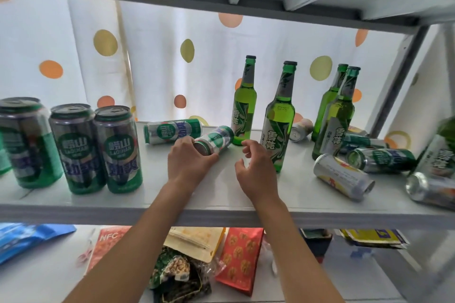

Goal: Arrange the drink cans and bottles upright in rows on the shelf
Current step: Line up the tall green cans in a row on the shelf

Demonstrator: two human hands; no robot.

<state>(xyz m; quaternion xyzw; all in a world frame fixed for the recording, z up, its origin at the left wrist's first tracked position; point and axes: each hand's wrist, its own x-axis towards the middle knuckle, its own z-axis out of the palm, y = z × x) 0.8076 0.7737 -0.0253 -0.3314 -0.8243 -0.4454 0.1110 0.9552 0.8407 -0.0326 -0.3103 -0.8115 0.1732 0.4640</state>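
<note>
While three green cans point(76, 147) stand upright in a row at the left of the shelf point(221, 211), the left hand point(188, 161) curls its fingers round the end of a can lying on its side point(215, 139) mid-shelf. The right hand point(256, 170) hovers just beside it, fingers loosely bent, holding nothing. Another toppled can point(172, 131) lies behind. Four green bottles point(280, 120) stand upright to the right, among more fallen cans point(343, 177). Snack packets point(240, 256) lie on the lower shelf.

Green bottles point(244, 106); orange-dotted white curtain point(160, 56)
</note>
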